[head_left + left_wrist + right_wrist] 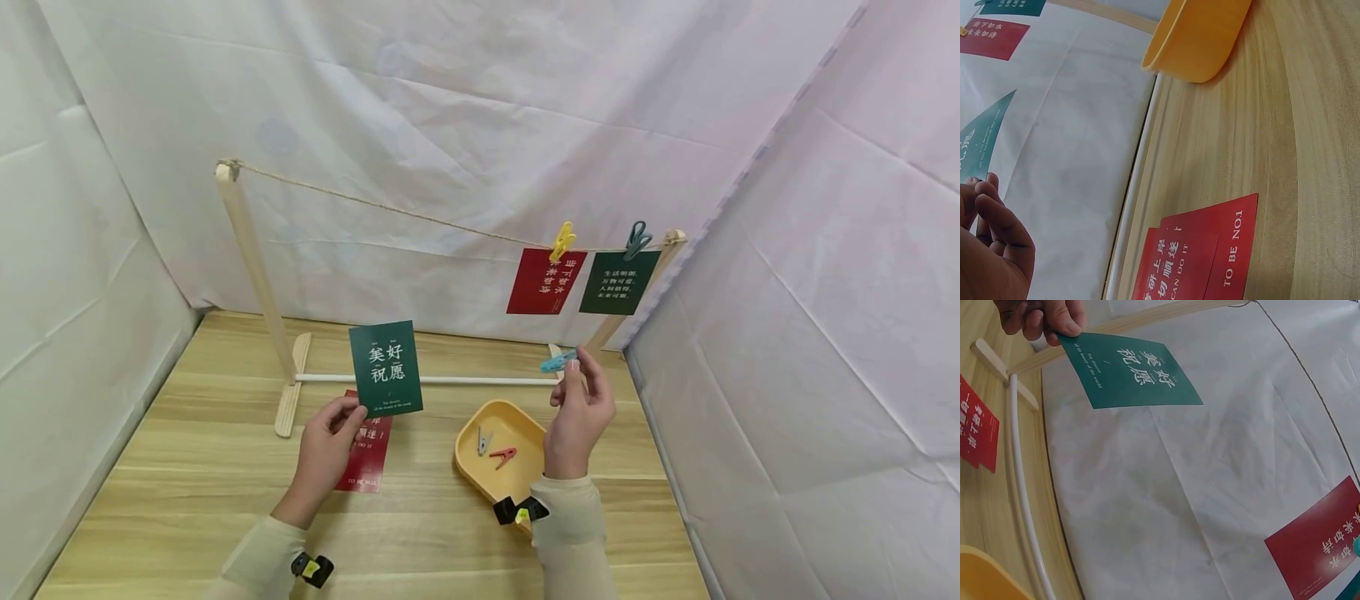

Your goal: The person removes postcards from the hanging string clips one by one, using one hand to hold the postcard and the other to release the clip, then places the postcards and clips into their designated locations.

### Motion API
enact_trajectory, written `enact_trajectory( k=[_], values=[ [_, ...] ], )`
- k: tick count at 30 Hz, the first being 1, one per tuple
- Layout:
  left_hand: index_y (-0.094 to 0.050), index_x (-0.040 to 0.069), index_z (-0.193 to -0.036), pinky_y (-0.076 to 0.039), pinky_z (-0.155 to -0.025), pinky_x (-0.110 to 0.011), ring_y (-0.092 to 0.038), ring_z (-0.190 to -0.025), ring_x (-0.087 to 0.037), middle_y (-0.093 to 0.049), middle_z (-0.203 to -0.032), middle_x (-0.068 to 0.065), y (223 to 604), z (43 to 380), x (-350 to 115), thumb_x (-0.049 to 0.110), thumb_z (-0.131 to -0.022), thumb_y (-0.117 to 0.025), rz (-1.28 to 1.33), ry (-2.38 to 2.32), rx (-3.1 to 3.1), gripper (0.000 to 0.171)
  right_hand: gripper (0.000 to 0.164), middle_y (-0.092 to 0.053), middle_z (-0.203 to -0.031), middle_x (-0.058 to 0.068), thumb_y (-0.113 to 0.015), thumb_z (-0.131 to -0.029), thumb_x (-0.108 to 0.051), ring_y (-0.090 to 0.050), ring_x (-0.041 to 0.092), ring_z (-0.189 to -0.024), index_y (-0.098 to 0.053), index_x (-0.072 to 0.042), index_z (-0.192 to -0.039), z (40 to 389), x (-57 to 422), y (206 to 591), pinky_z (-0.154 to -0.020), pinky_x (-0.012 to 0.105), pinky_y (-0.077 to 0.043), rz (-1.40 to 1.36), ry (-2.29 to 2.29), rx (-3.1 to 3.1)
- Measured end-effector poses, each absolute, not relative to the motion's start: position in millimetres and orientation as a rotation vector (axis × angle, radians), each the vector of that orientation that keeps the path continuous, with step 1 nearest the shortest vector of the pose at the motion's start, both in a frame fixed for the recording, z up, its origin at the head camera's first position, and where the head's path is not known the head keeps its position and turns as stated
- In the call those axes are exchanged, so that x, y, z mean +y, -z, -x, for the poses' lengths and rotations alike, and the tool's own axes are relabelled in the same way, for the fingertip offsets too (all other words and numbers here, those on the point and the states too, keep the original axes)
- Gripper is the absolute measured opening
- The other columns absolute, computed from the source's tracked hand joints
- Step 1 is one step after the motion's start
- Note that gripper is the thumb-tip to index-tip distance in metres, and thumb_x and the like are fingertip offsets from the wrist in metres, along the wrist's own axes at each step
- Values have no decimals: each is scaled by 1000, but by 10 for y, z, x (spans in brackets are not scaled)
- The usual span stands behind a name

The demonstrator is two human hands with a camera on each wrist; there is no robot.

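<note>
My left hand (324, 446) pinches a green card (386, 367) with white characters by its lower left corner, holding it up in front of the frame. The right wrist view shows the same thumb and fingers at a corner of the card (1129, 372). Raised at the right, my right hand (581, 421) pinches a light blue clothespin (557, 362) between thumb and fingers. Red cards (1229, 250) lie overlapping on the table below the left hand. From the twine (375, 203) hang a red card (536, 283) under a yellow clothespin (562, 240) and another green card (618, 287) under a dark teal clothespin (637, 240).
Two wooden posts (258, 267) hold the twine, joined low down by a white rod (480, 381). A yellow tray (467, 467) on the table (420, 533) contains a grey clothespin (482, 442) and a red clothespin (503, 457). White cloth (420, 108) hangs behind and at both sides.
</note>
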State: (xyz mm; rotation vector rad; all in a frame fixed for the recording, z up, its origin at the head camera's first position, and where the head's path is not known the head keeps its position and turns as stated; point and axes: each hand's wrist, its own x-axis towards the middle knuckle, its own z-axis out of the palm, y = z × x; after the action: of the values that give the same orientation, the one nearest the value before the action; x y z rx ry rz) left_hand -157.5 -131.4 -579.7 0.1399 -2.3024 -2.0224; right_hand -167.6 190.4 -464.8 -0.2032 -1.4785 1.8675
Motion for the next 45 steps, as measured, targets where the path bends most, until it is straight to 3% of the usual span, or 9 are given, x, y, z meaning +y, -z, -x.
enact_trajectory(
  k=[19, 31, 38, 45],
  values=[
    [-71, 4, -128, -58, -71, -23, -65, -92, -44, -67, -111, -19, 5877, 1545, -1329, 23, -110, -68, -203, 2029, -2342, 26, 28, -63, -110, 12, -70, -108, -11, -51, 12, -65, -73, 1, -133, 1606, 1932, 4811, -60, 18, -51, 235, -1868, -1524],
    [-70, 1, -127, -61, -72, -29, -66, -86, -36, -67, -110, -19, 5944, 1509, -1329, 20, -110, -68, -238, 2020, -2330, 25, 29, -67, -115, 16, -71, -108, -13, -51, 12, -65, -73, 0, -134, 1626, 1953, 4894, -60, 17, -51, 246, -1868, -1535],
    [-70, 0, -126, -57, -69, -21, -65, -81, -21, -67, -106, -16, 6032, 1467, -1355, 19, -110, -68, -263, 1980, -2336, 25, 29, -68, -115, 17, -71, -108, -10, -52, 11, -67, -73, 2, -134, 1624, 1956, 4919, -61, 17, -51, 220, -1866, -1537],
    [-70, 1, -128, -58, -71, -23, -66, -86, -31, -68, -110, -20, 6054, 1452, -1382, 22, -111, -67, -294, 1982, -2352, 27, 27, -69, -113, 17, -71, -107, -9, -54, 13, -70, -74, 2, -132, 1627, 1966, 4958, -62, 18, -51, 227, -1857, -1545]
  ],
)
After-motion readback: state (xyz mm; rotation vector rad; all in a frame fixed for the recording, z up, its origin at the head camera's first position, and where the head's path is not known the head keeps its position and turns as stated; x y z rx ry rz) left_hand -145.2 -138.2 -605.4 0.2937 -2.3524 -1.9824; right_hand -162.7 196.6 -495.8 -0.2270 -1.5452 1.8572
